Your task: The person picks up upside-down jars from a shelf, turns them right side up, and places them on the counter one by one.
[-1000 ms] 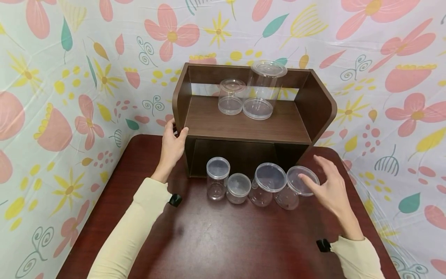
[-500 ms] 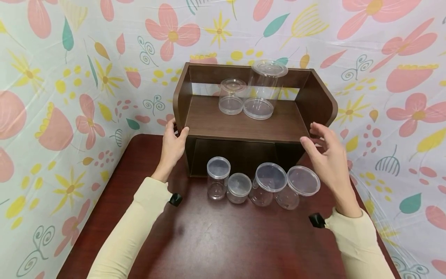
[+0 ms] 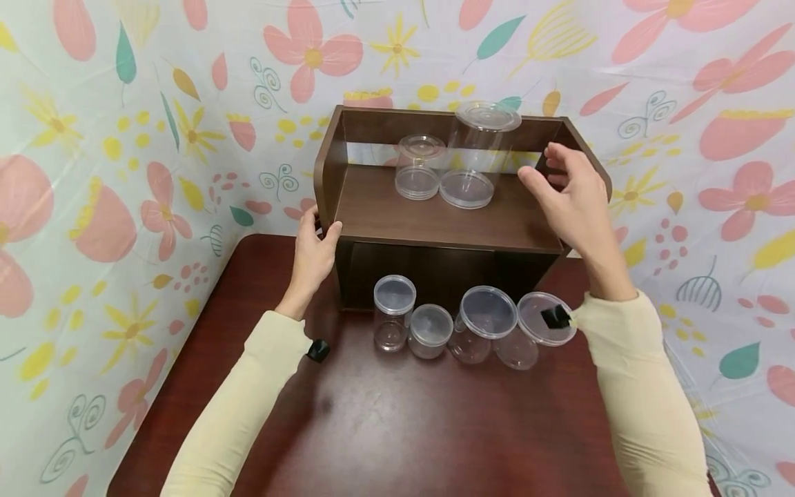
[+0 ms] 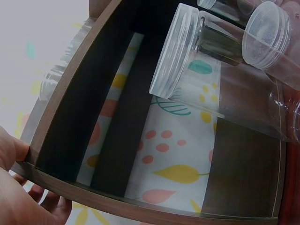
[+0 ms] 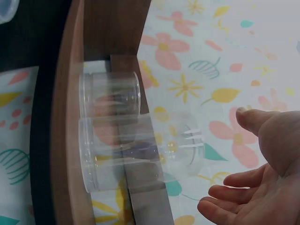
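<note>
My left hand (image 3: 313,259) grips the left side of a brown two-level shelf (image 3: 435,224), its thumb at the front edge and its fingers behind the panel, as the left wrist view shows. Above the right part of the upper level, my right hand (image 3: 574,200) is raised with fingers spread and nothing in it. On that level stand a small clear jar (image 3: 417,181) and a taller clear jar (image 3: 467,188), side by side. The right hand is apart from the taller jar, to its right; the right wrist view shows this jar (image 5: 140,152) in front of the fingers.
Along the shelf's front, on the dark red table (image 3: 385,428), several lidded clear jars stand in a row, from a slim jar (image 3: 391,324) to a wide-lidded jar (image 3: 518,351) at the right. A black strap end (image 3: 555,317) overlaps that lid. Patterned cloth (image 3: 205,90) surrounds the table.
My right hand has risen from beside the rightmost table jar, past the shelf's right front corner, to above the upper level. The left hand keeps its hold; the jars stay put.
</note>
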{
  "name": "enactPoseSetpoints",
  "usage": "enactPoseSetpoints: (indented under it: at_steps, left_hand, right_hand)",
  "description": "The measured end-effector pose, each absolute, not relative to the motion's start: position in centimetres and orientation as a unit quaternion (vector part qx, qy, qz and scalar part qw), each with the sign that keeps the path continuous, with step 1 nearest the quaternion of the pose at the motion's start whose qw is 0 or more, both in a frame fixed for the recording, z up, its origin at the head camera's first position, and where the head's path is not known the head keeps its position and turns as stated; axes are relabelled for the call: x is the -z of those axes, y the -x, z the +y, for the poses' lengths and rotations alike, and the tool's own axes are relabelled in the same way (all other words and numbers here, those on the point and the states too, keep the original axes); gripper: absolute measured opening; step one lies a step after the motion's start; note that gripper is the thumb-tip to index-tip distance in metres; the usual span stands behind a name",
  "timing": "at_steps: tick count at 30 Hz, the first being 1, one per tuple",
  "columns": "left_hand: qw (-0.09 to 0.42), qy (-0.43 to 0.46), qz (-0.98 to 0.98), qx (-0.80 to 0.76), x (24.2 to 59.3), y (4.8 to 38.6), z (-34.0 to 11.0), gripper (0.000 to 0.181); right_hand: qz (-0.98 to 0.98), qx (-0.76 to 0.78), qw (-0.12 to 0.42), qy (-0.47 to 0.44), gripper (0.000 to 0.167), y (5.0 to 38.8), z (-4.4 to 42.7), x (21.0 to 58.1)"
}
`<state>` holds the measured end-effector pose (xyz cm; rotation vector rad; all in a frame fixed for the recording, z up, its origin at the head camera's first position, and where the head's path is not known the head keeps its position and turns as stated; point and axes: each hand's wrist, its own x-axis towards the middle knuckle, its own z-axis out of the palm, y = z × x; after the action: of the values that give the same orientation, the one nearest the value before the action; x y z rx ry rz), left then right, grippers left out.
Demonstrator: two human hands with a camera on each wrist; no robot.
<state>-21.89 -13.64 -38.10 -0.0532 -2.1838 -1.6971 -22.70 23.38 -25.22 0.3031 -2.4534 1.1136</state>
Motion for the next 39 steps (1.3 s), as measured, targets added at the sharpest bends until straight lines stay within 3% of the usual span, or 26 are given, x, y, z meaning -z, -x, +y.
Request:
enactPoseSetpoints:
  at_steps: [7, 15, 19, 26, 33, 39]
  left_hand:
    - [0.188, 0.013, -0.779, 0.598, 38.2, 22.0, -13.5, 0.049]
    - [0.185, 0.010, -0.778, 0.600, 37.9, 21.9, -13.5, 0.049]
    - [0.184, 0.010, -0.776, 0.603, 38.0, 21.8, -13.5, 0.048]
    - [0.185, 0.011, -0.774, 0.605, 38.2, 21.9, -13.5, 0.048]
    - [0.188, 0.009, -0.773, 0.605, 38.2, 21.9, -13.5, 0.048]
    - [0.188, 0.005, -0.778, 0.600, 38.1, 21.9, -13.5, 0.049]
  right_hand:
    - [-0.905, -0.369, 0.181, -0.110, 0.079, 26.9, 22.2, 23.7]
    - [-0.915, -0.350, 0.159, -0.121, 0.074, 31.1, 20.9, 23.1]
    - [-0.919, -0.353, 0.137, -0.110, 0.079, 32.5, 20.3, 22.9]
    - [-0.915, -0.359, 0.144, -0.114, 0.069, 34.0, 19.7, 23.3]
    - [-0.915, -0.368, 0.133, -0.094, 0.087, 34.2, 19.5, 23.7]
    - [-0.913, -0.372, 0.140, -0.095, 0.086, 34.2, 19.5, 24.0]
